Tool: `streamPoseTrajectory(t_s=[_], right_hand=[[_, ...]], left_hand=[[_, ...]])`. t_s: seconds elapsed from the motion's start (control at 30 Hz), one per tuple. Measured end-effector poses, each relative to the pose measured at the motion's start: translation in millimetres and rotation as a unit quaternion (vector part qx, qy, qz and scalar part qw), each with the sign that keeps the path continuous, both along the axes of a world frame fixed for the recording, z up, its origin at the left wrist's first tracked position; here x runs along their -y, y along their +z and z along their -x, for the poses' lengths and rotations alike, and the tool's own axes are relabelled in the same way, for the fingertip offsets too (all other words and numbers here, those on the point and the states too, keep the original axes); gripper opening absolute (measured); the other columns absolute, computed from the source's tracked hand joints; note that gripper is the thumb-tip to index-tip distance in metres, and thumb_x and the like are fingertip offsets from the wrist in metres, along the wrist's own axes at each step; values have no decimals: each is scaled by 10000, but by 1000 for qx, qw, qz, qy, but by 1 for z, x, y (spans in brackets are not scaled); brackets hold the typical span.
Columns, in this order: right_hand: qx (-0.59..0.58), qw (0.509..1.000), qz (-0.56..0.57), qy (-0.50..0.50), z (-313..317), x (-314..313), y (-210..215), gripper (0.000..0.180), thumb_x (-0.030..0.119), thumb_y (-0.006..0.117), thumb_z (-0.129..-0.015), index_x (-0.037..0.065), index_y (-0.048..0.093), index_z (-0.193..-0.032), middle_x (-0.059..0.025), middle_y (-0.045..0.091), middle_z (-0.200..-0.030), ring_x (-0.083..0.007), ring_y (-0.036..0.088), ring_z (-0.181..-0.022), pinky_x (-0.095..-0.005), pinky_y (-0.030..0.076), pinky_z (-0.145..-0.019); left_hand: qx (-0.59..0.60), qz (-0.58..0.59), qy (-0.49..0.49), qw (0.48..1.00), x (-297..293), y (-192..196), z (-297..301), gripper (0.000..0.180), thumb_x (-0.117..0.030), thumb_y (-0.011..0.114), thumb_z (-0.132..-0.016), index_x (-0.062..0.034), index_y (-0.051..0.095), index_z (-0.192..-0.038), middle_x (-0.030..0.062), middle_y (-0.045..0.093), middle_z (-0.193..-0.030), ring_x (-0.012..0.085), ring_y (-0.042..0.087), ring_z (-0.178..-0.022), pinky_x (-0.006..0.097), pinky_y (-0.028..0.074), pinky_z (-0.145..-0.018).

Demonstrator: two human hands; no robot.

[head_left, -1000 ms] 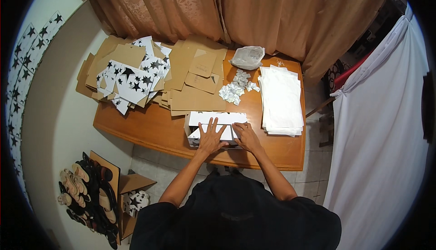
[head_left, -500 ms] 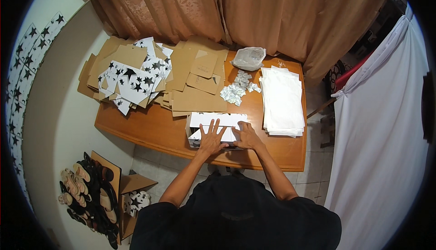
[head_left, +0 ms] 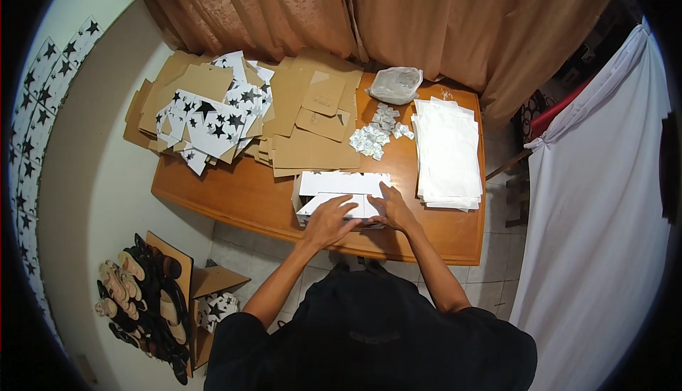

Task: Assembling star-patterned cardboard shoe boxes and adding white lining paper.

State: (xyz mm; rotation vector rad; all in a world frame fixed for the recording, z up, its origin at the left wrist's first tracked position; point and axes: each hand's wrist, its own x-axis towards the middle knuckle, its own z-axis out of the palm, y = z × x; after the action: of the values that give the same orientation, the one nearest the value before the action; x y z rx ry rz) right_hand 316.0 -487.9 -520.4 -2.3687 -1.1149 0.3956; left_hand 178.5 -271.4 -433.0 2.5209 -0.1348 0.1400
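A white cardboard box [head_left: 334, 183] with brown inner sides lies near the table's front edge. Its upper side shows white panels with a seam between them. My left hand [head_left: 330, 222] rests over the near left part of the box, its fingers reaching rightward across the panel, thumb apart. At the right end of the box is my right hand [head_left: 394, 212], with its fingers extended and spread along that end and its thumb apart. Neither hand visibly encloses anything. The near side of the box is partly hidden by my hands.
Behind the box lie flat brown cardboard pieces [head_left: 312, 153] and star-printed sheets [head_left: 213, 121]. Small silvery packets [head_left: 369, 141] and a clear plastic bag [head_left: 395, 85] lie farther back. White sheets [head_left: 447, 153] are stacked at right. A shoe rack [head_left: 153, 298] stands at lower left.
My left hand has slid down and its fingers, spread before, now lie closer together and point right. My right hand's fingers have spread around the right end. The view has shifted slightly.
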Motion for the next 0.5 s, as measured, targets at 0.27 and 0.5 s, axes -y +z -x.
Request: streamPoseTrajectory(t_s=[0.27, 0.5], right_hand=[[6, 1000, 12, -12, 6, -5, 17, 714, 451, 876, -673, 206, 673, -1312, -282, 377, -1521, -496, 387, -1356, -507, 383, -1117], [-51, 997, 52, -30, 3, -10, 27, 714, 440, 902, -633, 199, 699, -1275, -275, 381, -1521, -490, 371, -1369, -515, 375, -1126]], left_hand=[[78, 145, 225, 960, -89, 15, 22, 805, -311, 836, -773, -14, 468, -1425, 229, 554, -1363, 393, 545, -1243, 451, 459, -1018], [-60, 158, 64, 984, -105, -29, 18, 1037, -266, 818, -777, -90, 203, -1594, 219, 468, -1482, 400, 433, -1360, 446, 352, -1143]])
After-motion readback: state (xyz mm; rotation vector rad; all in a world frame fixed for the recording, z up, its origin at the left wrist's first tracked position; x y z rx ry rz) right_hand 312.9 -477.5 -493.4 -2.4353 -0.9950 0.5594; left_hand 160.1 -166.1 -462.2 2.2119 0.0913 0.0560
